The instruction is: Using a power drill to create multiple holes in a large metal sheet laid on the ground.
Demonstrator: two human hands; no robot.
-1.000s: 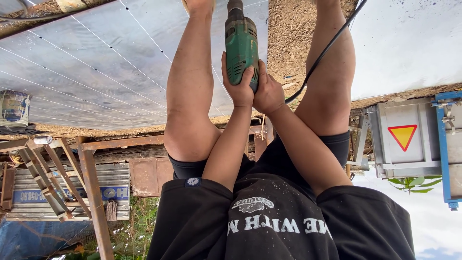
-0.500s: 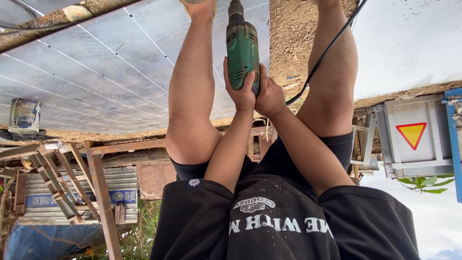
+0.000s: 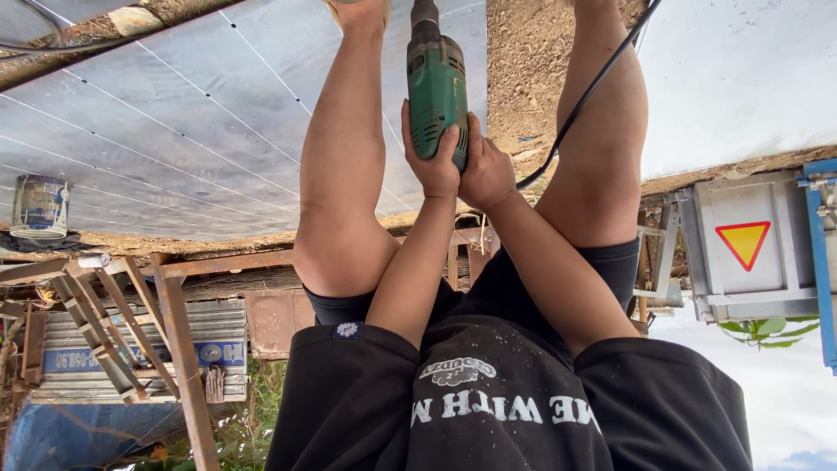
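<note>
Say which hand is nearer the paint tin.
Left. The left hand holds the green drill on the paint tin's side; the right hand holds its far side.

Both hands, left hand (image 3: 433,161) and right hand (image 3: 485,173), clasped, arms extended.

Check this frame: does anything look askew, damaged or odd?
The picture is upside down. Otherwise, both hands, left hand and right hand, grip the green drill on the metal sheet; its black cord crosses a bare leg.

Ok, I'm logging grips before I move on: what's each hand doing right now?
Left hand: closed around the handle of the green drill.
Right hand: closed on the same drill, pressed against the left.
</note>
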